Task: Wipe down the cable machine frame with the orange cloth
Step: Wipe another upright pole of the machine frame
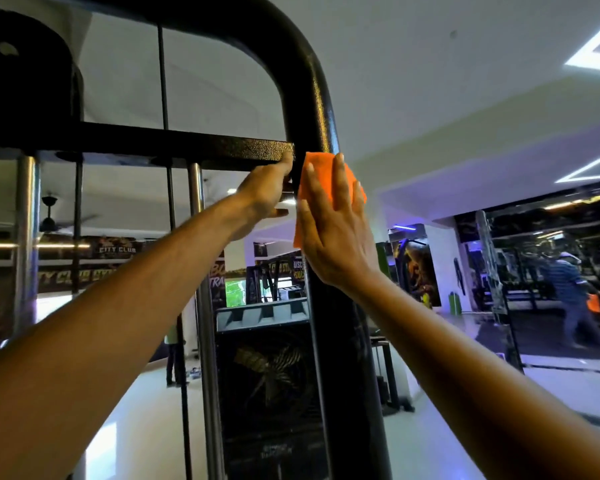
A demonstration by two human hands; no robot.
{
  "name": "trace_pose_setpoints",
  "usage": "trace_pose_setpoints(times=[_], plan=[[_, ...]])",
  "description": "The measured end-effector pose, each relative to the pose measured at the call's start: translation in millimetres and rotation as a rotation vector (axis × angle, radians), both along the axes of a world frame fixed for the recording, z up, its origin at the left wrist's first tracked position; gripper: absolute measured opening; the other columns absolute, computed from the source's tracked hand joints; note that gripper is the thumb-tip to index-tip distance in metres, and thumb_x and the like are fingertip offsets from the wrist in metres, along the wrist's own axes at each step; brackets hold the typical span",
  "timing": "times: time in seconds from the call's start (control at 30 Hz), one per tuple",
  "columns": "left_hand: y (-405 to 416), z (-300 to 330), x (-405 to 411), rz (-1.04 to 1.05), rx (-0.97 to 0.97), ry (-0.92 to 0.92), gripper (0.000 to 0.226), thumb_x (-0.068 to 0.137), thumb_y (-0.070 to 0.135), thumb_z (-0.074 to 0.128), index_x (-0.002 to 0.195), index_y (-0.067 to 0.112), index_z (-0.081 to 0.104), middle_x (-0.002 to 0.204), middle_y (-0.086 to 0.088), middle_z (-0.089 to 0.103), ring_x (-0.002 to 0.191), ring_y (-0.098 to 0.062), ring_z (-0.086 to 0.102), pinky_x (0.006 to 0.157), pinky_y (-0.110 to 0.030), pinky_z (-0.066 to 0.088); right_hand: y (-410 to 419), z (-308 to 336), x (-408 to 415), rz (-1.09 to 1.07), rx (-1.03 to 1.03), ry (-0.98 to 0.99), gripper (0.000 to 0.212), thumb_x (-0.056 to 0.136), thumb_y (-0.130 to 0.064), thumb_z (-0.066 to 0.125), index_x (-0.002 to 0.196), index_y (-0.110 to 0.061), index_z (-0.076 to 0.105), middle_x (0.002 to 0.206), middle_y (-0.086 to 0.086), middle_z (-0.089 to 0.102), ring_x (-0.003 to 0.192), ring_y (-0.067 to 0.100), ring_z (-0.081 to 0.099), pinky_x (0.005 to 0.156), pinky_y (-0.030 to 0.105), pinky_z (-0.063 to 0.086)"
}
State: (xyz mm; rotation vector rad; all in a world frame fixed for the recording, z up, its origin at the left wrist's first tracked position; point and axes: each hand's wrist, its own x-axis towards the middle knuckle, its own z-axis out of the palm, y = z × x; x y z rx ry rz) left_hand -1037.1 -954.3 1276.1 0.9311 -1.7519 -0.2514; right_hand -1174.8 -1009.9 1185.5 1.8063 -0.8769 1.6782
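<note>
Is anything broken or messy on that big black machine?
Nothing stands out. The frame looks whole. The right hand presses the cloth flat on the upright, and the left hand grips the crossbar.

Gym w/ white ceiling [430,64], glossy floor [146,403], mirror wall [551,271] at right.

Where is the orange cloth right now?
The orange cloth is under the right hand, pressed flat against the black upright frame post, just right of the crossbar that the left hand grips.
</note>
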Motion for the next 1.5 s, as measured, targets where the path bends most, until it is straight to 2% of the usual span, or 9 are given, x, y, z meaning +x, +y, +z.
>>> trace_pose_setpoints(times=[0.2, 0.47, 0.57, 0.7, 0.9, 1.0, 1.2, 1.4, 1.5], plan=[[0.8, -22.0, -2.2, -0.078, 0.013, -0.023, 0.055, 0.115, 0.054, 0.027, 0.155, 0.025, 0.052, 0.158, -0.002, 0.055, 0.144, -0.024, 0.052, 0.116, -0.052, 0.048, 6.3, -96.8, -6.4, -0.045, 0.059, 0.094, 0.074, 0.113, -0.044, 0.038, 0.173, -0.039, -0.004, 0.180, 0.001, -0.025, 0.166, 0.042, -0.016, 0.130, 0.070, 0.018], [4.1, -32.7, -2.8, -0.148, 0.026, 0.058, 0.038, 0.116, 0.052, 0.032, 0.123, 0.036, 0.065, 0.132, 0.007, 0.067, 0.133, -0.020, 0.060, 0.116, -0.051, 0.049, 12.0, -52.6, 4.6, -0.050, -0.008, -0.006, 0.070, 0.114, -0.039, 0.031, 0.175, -0.023, 0.001, 0.182, 0.010, -0.010, 0.169, 0.024, -0.009, 0.135, 0.057, 0.008], [1.5, -42.2, -4.8, -0.148, 0.035, 0.046, 0.047, 0.115, 0.054, 0.034, 0.136, 0.028, 0.067, 0.139, 0.003, 0.068, 0.133, -0.020, 0.061, 0.113, -0.049, 0.051, 15.7, -97.9, 5.0, -0.065, -0.014, 0.011, 0.072, 0.114, -0.036, 0.034, 0.175, -0.017, 0.002, 0.182, 0.010, -0.010, 0.169, 0.027, -0.008, 0.135, 0.059, 0.009], [-2.4, -61.1, -6.6, -0.138, 0.063, 0.018, 0.045, 0.115, 0.049, 0.038, 0.126, 0.019, 0.070, 0.127, -0.001, 0.074, 0.122, -0.019, 0.068, 0.104, -0.042, 0.055, 19.7, -155.9, -1.3, -0.022, 0.043, 0.013, 0.073, 0.114, -0.038, 0.041, 0.175, -0.022, 0.005, 0.182, 0.005, -0.011, 0.169, 0.024, -0.009, 0.131, 0.063, 0.021], [-9.4, -79.7, -3.7, -0.105, 0.046, 0.087, 0.044, 0.112, 0.052, 0.044, 0.127, 0.023, 0.072, 0.125, 0.004, 0.075, 0.122, -0.019, 0.067, 0.112, -0.052, 0.051, 18.5, -106.3, -10.1, 0.065, 0.067, -0.022, 0.071, 0.116, -0.040, 0.043, 0.175, -0.029, 0.005, 0.183, 0.001, -0.007, 0.167, 0.029, 0.012, 0.117, 0.066, 0.045], [-11.4, -88.5, -4.9, -0.115, 0.021, 0.105, 0.039, 0.115, 0.044, 0.042, 0.132, 0.022, 0.069, 0.120, 0.010, 0.072, 0.118, -0.011, 0.065, 0.111, -0.046, 0.051, 19.4, -116.7, -2.3, 0.043, 0.044, -0.041, 0.069, 0.118, -0.038, 0.038, 0.175, -0.026, 0.002, 0.183, 0.002, -0.009, 0.169, 0.024, 0.003, 0.125, 0.064, 0.036], [-17.6, -118.1, -3.6, -0.103, 0.057, 0.145, 0.028, 0.113, 0.039, 0.051, 0.130, 0.024, 0.066, 0.125, 0.000, 0.070, 0.121, -0.021, 0.066, 0.110, -0.053, 0.053, 28.4, -203.9, 0.0, 0.009, 0.099, 0.001, 0.070, 0.115, -0.036, 0.041, 0.175, -0.019, 0.008, 0.183, 0.006, -0.010, 0.169, 0.032, -0.009, 0.132, 0.066, 0.017], [-9.8, -117.4, -3.2, -0.113, 0.100, 0.191, 0.027, 0.113, 0.042, 0.050, 0.117, 0.028, 0.073, 0.114, 0.001, 0.075, 0.108, -0.021, 0.074, 0.099, -0.049, 0.061, 22.7, -129.9, -2.7, -0.031, 0.038, 0.008, 0.071, 0.113, -0.033, 0.040, 0.174, -0.014, 0.011, 0.182, 0.017, -0.004, 0.169, 0.032, -0.003, 0.134, 0.061, 0.010], [-10.3, -121.7, -3.2, -0.097, 0.095, 0.179, 0.032, 0.114, 0.042, 0.049, 0.127, 0.024, 0.072, 0.116, 0.002, 0.075, 0.111, -0.020, 0.075, 0.098, -0.047, 0.063, 22.9, -136.5, -0.1, -0.046, -0.003, 0.000, 0.068, 0.114, -0.027, 0.044, 0.172, -0.006, 0.016, 0.181, 0.021, 0.001, 0.169, 0.034, 0.000, 0.133, 0.062, 0.010]])
